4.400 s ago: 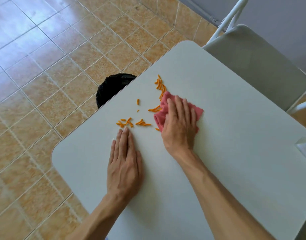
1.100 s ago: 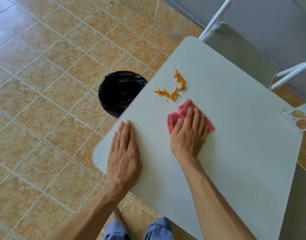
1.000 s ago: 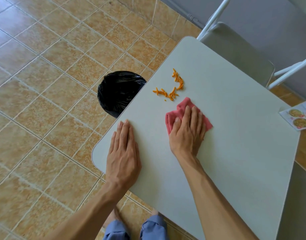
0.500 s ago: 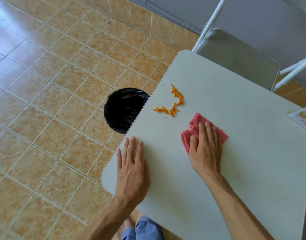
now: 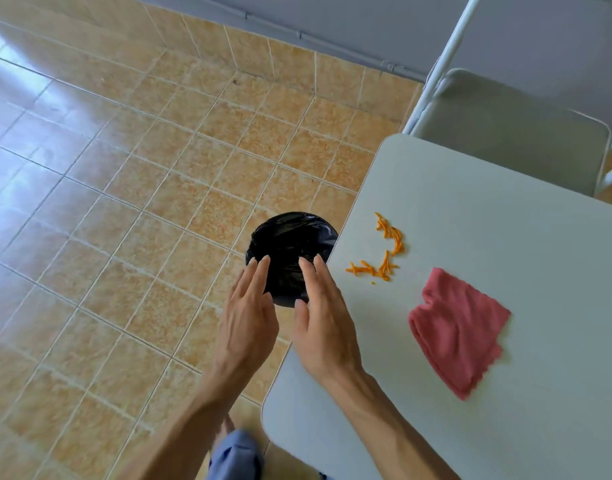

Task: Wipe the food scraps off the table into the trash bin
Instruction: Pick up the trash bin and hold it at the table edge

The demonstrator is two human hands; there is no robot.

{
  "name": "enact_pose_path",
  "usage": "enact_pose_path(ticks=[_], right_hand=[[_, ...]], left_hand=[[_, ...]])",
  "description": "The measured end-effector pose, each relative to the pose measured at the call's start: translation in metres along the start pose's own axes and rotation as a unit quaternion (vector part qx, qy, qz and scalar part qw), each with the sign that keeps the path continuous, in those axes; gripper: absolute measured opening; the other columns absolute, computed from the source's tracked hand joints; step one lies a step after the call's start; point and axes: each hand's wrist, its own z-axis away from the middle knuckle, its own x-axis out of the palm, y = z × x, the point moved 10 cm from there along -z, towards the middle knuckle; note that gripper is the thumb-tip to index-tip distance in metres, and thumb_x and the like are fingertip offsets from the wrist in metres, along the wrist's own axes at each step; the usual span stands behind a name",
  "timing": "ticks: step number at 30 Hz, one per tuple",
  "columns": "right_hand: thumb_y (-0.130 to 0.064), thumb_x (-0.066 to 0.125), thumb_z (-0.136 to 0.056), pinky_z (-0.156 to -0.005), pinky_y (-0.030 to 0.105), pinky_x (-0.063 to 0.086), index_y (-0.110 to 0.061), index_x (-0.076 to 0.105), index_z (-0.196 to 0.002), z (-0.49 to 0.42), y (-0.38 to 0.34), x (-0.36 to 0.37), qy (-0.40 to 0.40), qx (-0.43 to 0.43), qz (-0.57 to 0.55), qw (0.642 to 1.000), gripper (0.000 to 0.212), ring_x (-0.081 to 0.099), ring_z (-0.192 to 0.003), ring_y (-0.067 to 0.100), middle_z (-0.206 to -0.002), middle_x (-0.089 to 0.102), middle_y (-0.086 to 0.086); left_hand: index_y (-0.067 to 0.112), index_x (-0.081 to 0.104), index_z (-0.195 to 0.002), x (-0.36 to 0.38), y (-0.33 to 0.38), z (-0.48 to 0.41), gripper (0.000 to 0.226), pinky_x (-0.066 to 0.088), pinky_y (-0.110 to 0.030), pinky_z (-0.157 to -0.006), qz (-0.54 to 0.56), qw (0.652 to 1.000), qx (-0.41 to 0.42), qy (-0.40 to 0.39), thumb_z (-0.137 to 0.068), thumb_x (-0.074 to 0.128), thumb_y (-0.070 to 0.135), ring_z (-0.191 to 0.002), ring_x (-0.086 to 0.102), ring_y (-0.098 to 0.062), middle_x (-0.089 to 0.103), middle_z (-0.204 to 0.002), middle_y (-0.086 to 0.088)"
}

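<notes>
Orange food scraps [image 5: 384, 251] lie in a curved line near the left edge of the white table [image 5: 505, 237]. The pink cloth [image 5: 456, 327] lies loose on the table, to the right of the scraps, with no hand on it. A trash bin with a black bag [image 5: 290, 247] stands on the floor just left of the table edge. My left hand [image 5: 249, 317] and my right hand [image 5: 325, 320] both reach out over the near side of the bin with straight fingers, holding nothing. The right hand crosses the table's left edge.
A white folding chair [image 5: 505, 126] stands at the far side of the table. Tan floor tiles [image 5: 124, 202] spread to the left, up to a grey wall [image 5: 332, 15]. A blue trouser leg [image 5: 235, 455] shows below the table corner.
My right hand has let go of the pink cloth and moved left off the table edge. My left hand has lifted off the table. Both now hover by the bin.
</notes>
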Motion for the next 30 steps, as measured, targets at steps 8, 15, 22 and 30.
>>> enact_pose_path(ticks=[8, 15, 22, 30], right_hand=[[-0.024, 0.042, -0.106, -0.12, 0.029, 0.025, -0.027, 0.015, -0.16, -0.047, 0.004, 0.069, -0.036, 0.15, 0.004, 0.988, 0.06, 0.009, -0.156, 0.014, -0.17, 0.003, -0.006], [-0.026, 0.044, -0.105, -0.12, 0.035, 0.027, -0.03, 0.022, -0.158, -0.072, 0.041, 0.111, 0.043, 0.294, 0.016, 0.955, 0.057, 0.012, -0.156, 0.017, -0.17, 0.008, -0.001], [-0.026, 0.051, -0.103, -0.116, 0.048, 0.036, -0.043, 0.028, -0.154, -0.085, 0.121, 0.13, 0.182, 0.405, 0.008, 0.896, 0.059, 0.012, -0.156, 0.027, -0.17, -0.005, 0.003], [-0.022, 0.055, -0.102, -0.106, 0.048, 0.045, -0.047, 0.021, -0.155, -0.09, 0.198, 0.173, 0.246, 0.435, 0.029, 0.866, 0.068, 0.022, -0.151, 0.032, -0.17, -0.007, 0.003]], left_hand=[[0.017, 0.036, -0.152, 0.003, -0.074, -0.051, 0.058, 0.03, -0.035, -0.115, 0.006, 0.998, 0.004, -0.063, -0.096, 0.046, 0.006, -0.144, 0.034, -0.022, 0.044, -0.153, -0.005], [0.015, 0.05, -0.144, 0.017, -0.119, -0.098, 0.055, 0.038, -0.031, -0.106, 0.044, 0.99, 0.082, -0.107, -0.092, 0.048, -0.002, -0.131, 0.052, -0.026, 0.058, -0.141, -0.007], [0.024, 0.042, -0.149, 0.066, -0.164, -0.136, 0.056, 0.041, -0.039, -0.101, 0.007, 0.979, 0.113, -0.169, -0.096, 0.044, 0.004, -0.129, 0.048, -0.03, 0.055, -0.142, -0.002], [0.052, 0.014, -0.151, 0.155, -0.205, -0.171, 0.063, 0.047, -0.049, -0.091, -0.036, 0.971, 0.077, -0.224, -0.1, 0.039, 0.023, -0.144, 0.023, -0.046, 0.001, -0.165, -0.015]])
